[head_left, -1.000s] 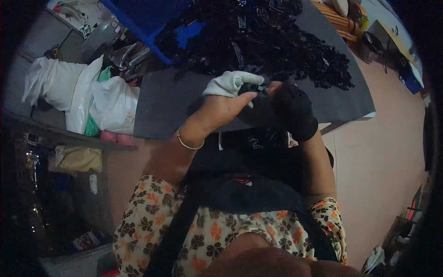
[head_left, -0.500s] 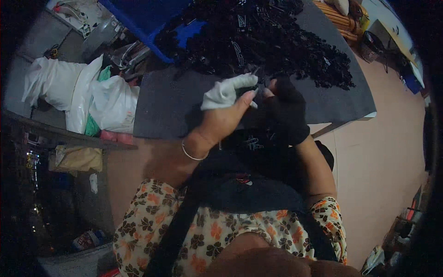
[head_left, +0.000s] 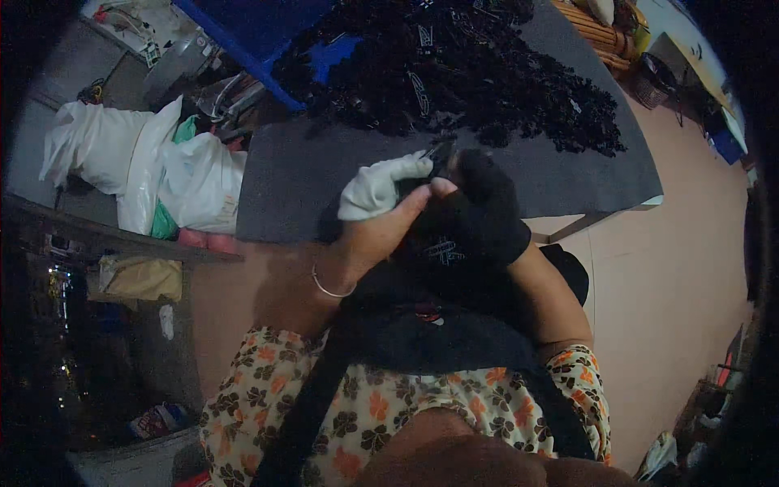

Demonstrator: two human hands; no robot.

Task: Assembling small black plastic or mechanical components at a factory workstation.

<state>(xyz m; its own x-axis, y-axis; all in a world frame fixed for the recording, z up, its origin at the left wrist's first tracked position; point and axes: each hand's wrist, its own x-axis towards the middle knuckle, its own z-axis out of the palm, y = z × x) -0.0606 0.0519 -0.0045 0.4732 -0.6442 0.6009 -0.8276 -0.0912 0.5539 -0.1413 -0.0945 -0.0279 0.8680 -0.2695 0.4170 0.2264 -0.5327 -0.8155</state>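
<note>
My left hand (head_left: 381,195), its fingers covered with white cloth and the thumb bare, is closed on a small black piece (head_left: 441,156). My right hand (head_left: 489,207), in a black glove with a bare thumb tip, meets it there and grips the same piece. Both thumbs nearly touch below it. The piece's kind is too dark and small to make out. Just beyond my hands, a wide heap of small black parts (head_left: 503,93) covers the far side of the grey tabletop (head_left: 284,183). A few pale, thin looped pieces (head_left: 419,93) lie in the heap.
A blue bin (head_left: 243,49) stands at the far left, with black parts spilling by its edge. White plastic bags (head_left: 199,178) sit left of the table. A dark basket (head_left: 653,81) is on the floor at the far right. The table's right corner (head_left: 653,201) juts over the floor.
Both hands have come slightly nearer to me and to the left, and their thumbs have drawn together. The black piece now shows above the fingertips. The heap looks unchanged.
</note>
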